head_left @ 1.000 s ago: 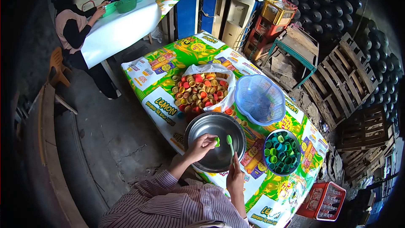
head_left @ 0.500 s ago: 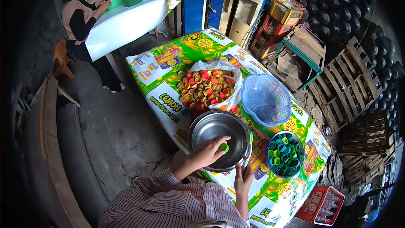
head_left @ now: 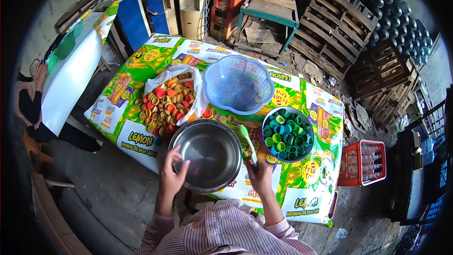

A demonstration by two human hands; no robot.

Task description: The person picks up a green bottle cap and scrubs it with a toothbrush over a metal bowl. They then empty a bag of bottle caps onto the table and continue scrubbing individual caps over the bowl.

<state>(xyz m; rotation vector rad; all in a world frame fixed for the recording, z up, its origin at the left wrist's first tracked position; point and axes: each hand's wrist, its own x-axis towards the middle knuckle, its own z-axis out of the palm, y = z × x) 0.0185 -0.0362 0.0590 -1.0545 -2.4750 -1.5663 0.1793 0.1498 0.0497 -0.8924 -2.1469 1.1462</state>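
Note:
My left hand (head_left: pixel 172 172) is spread over the left rim of a steel bowl (head_left: pixel 226 172), thumb and fingers apart, with nothing seen between them. No cap shows inside the bowl. In my right hand (head_left: pixel 260 178), just right of that bowl, is a slim green-and-white tool (head_left: pixel 248 142), its green end pointing up and away from me. To the right stands a round bowl of green caps (head_left: pixel 288 134). Behind the steel bowl, red and tan caps (head_left: pixel 170 101) spill from a white plastic bag (head_left: pixel 196 85).
A blue plastic basket (head_left: pixel 238 85) sits at the table's far side. The table wears a printed green cover (head_left: pixel 278 95). Right of it on the floor is a red crate (head_left: pixel 361 163) of bottles. Another person (head_left: pixel 30 99) sits at a white table (head_left: pixel 71 87) to the left.
The view has swung right. My left hand has drawn back to the bowl's left rim and opened; the light green cap it held is no longer seen there. My right hand keeps the tool.

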